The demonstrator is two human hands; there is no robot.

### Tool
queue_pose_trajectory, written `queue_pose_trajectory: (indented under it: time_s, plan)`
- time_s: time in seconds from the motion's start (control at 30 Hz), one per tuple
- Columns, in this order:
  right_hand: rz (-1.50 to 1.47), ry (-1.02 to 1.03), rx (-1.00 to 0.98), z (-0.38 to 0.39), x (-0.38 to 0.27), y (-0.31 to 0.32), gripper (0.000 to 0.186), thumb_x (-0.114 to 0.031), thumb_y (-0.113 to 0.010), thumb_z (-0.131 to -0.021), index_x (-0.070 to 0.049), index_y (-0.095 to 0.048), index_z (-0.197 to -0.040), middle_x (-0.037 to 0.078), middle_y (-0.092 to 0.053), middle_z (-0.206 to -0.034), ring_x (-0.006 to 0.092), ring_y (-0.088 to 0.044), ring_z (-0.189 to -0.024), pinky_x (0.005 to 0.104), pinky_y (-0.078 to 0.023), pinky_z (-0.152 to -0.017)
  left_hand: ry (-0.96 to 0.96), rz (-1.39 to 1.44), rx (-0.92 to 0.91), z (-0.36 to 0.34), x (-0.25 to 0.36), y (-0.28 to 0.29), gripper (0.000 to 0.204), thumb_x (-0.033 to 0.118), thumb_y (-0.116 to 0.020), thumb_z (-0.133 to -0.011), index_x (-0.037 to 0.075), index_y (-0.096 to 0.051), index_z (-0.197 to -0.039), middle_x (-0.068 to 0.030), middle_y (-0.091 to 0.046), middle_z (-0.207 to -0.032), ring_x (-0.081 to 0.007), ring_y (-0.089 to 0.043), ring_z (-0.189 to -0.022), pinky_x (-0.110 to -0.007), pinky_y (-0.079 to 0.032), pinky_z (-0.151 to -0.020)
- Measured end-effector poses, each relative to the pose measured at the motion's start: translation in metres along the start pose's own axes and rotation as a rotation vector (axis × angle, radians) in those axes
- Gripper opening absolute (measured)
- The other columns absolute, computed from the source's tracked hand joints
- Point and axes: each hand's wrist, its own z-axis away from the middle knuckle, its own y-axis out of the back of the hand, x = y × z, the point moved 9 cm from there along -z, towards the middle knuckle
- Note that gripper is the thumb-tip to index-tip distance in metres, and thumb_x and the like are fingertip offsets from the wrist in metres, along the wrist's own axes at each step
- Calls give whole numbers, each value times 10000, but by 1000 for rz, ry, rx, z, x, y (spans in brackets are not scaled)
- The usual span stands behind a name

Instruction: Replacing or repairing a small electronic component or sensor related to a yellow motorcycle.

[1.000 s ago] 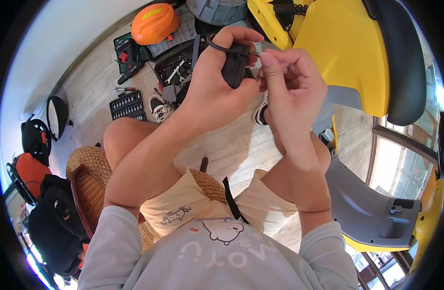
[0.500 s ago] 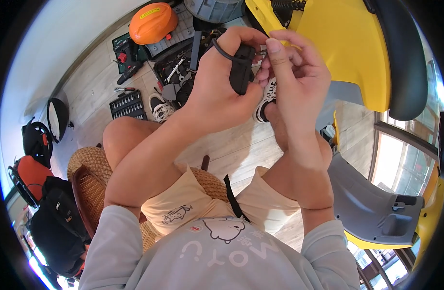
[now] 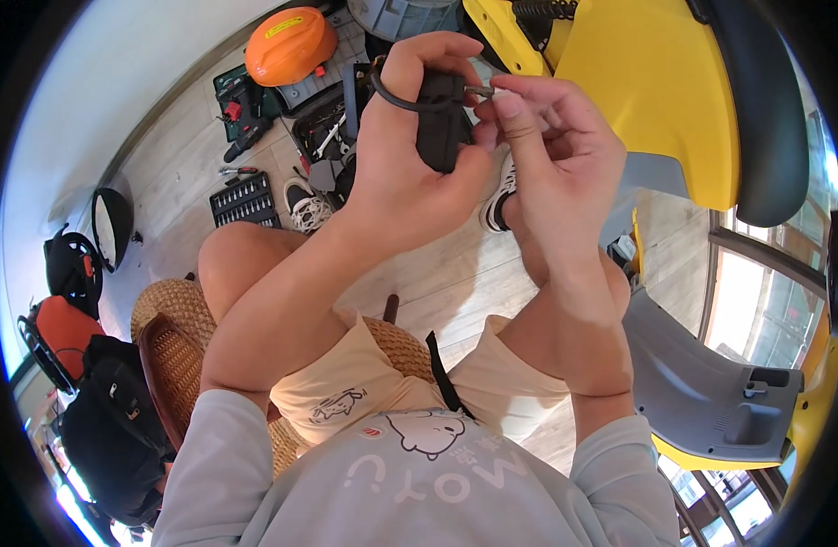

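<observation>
Up in front of me, my left hand (image 3: 405, 178) is wrapped round a black box-shaped part (image 3: 440, 128). A thick black cable (image 3: 393, 98) loops from it across that hand. My right hand (image 3: 569, 150) pinches the end of a small metal pin or bolt (image 3: 480, 91) between thumb and forefinger. The pin's other end meets the upper right side of the black part; whether it sits inside cannot be seen. Fingers of both hands come close together below the pin, and part of the black part is hidden behind them.
Beyond my hands lie an open toolbox (image 3: 323, 128) with wrenches, a socket set (image 3: 244, 201), a drill (image 3: 246, 123) and an orange helmet (image 3: 291, 46). A yellow vehicle body (image 3: 656, 82) stands at the right, with a grey panel (image 3: 710, 392) below it. A wicker chair (image 3: 177, 351) is under me.
My left hand and the black part have shifted slightly left and turned a little. My right hand is slightly lower, and the pin between the hands now shows more clearly.
</observation>
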Motion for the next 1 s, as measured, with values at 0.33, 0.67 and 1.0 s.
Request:
queue_pose_trajectory:
  time_s: [0.33,0.67,1.0]
  plan:
    - [-57,-77,-2,-2,3,3,146,-88,-650,-952,19,-679,-1047,48,-695,-802,63,-639,-693,193,-518,-603,-139,-101,-34,3,6,-4,595,-54,-602,-685,34,-479,-1260,-89,-541,-978,-167,-545,-854,-281,-474,-757]
    - [4,12,-48,-1,-6,-3,170,-65,-623,-961,15,-674,-1102,59,-709,-858,72,-650,-711,199,-535,-641,-108,-81,20,-1,9,0,575,-59,-591,-685,30,-490,-1244,-84,-542,-981,-165,-554,-837,-279,-487,-758]
    - [288,14,-64,-4,9,1,108,-102,-684,-930,3,-696,-908,-41,-567,-647,17,-481,-588,174,-386,-524,-78,-95,-17,-3,9,2,568,-62,-550,-667,30,-502,-1226,-85,-545,-988,-160,-552,-870,-286,-494,-793]
